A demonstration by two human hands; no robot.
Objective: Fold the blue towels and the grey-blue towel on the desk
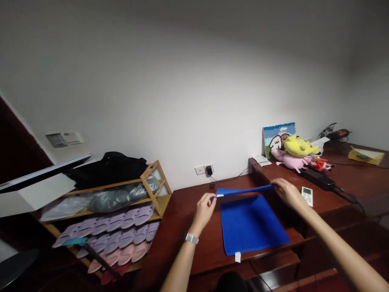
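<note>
Reaches over the brown desk [209, 248], the flat blue sheet [252, 225] on it as the dial! Slants the right forearm [337, 239] in from four o'clock, angles the left forearm [178, 265] up from eight. Holds the raised blue strip [243, 191] straight across twelve: grips one end with the right hand [285, 190], knuckles up, at one; pinches the other with the left hand [204, 211] at ten. Shows a watch [191, 238] on that wrist, a white tag [238, 257] at seven.

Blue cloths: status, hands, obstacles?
Left hand and right hand holding one blue cloth by its ends. Second cloth flat on desk. White remote near right hand.
</note>
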